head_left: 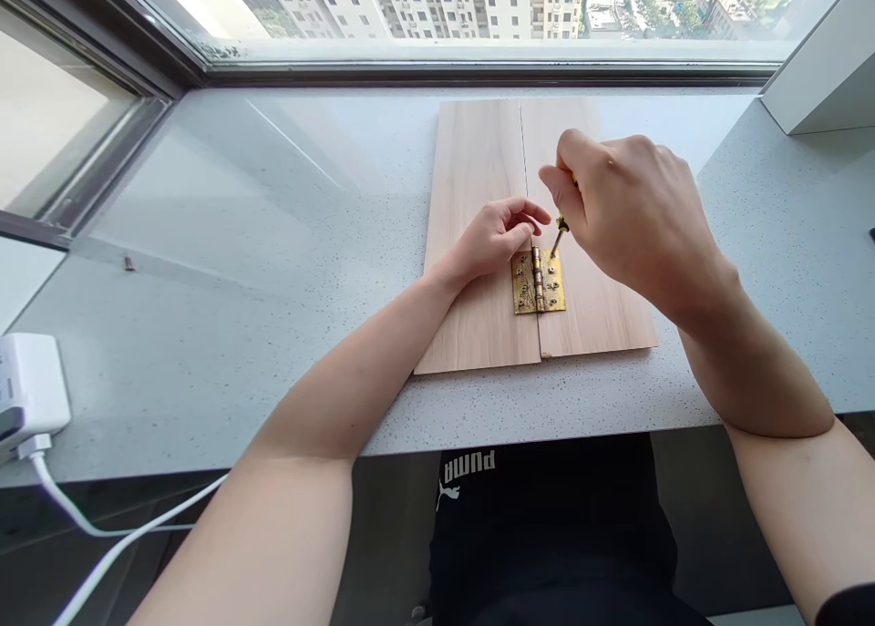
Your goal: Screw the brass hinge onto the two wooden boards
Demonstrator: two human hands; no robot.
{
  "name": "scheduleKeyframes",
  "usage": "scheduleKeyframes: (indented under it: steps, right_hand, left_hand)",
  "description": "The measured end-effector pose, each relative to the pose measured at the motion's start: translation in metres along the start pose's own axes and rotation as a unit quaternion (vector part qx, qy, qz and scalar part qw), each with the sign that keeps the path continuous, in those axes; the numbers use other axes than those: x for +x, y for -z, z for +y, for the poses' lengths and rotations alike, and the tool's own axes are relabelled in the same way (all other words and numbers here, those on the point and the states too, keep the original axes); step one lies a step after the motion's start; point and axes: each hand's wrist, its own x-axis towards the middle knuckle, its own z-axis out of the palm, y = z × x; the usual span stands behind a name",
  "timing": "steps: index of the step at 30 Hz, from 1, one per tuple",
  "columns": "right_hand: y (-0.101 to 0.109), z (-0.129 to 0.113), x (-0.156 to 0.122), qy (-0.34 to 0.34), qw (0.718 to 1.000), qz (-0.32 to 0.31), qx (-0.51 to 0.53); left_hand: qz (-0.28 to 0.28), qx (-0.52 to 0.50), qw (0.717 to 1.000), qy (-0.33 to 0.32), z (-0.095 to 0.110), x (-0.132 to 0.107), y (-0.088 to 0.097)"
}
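Note:
My right hand [633, 211] is closed round the handle of a yellow-and-black screwdriver [559, 234], most of which the fist hides. Its metal shaft slants down to the upper right screw hole of a brass hinge [538, 282]. The hinge lies opened flat across the seam between two pale wooden boards, a left board [471, 321] and a right board [594, 321]. Several screw holes or screw heads show on its leaves. Just above the hinge, my left hand [496, 234] rests on the left board, fingers loosely curved and apart, with nothing visible in them.
The boards lie on a speckled white countertop [273, 271] beneath a window. A small brownish object [128, 263] lies far left. At the left edge sits a white power strip [34, 394] with a white cable [61, 498]. A white cabinet side [820, 70] stands back right.

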Motion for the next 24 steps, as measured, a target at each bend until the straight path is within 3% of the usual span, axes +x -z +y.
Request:
scheduleKeyframes:
  steps: [4,13,20,24]
  right_hand:
    - [0.004,0.006,-0.002,0.097,0.994,-0.007,0.045]
    - [0.003,0.007,0.004,-0.001,1.000,0.027,0.005]
    - [0.008,0.018,-0.001,0.052,0.997,-0.019,0.047]
    - [0.007,0.013,0.001,-0.007,0.999,0.002,0.038]
  left_hand:
    - [-0.002,0.008,1.000,-0.011,-0.001,0.001,-0.001]
    - [0.001,0.017,1.000,0.011,0.004,-0.001,0.000]
    - [-0.044,0.010,0.999,-0.010,0.006,-0.004,0.002]
    - [-0.071,0.039,0.996,-0.030,0.011,-0.006,0.001]
